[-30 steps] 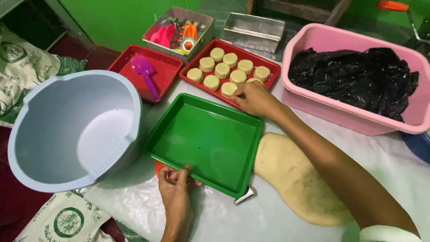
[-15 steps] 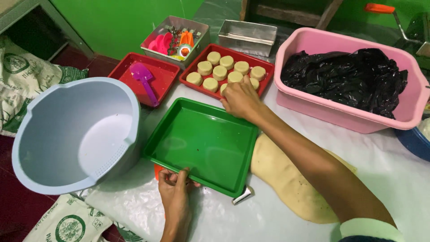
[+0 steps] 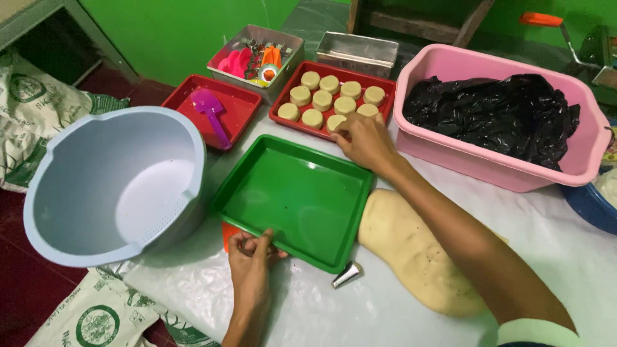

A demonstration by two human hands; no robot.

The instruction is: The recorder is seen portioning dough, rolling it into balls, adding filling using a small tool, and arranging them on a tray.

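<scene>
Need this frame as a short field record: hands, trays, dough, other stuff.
left hand: fingers on the near rim of the green tray
right hand: at the near edge of the red tray, fingers on a dough round
green tray: nothing in it
red tray: round dough pieces in rows
dough slab: flat on the white sheet, right of the green tray
metal nozzle: lying by the green tray's near corner
grey tub: left of the green tray
pink basin: holds black plastic

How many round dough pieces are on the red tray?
9 round pale dough pieces show on the long red plastic tray: four in the back row, four in the middle, one in front under the right hand, which may hide more.
</scene>
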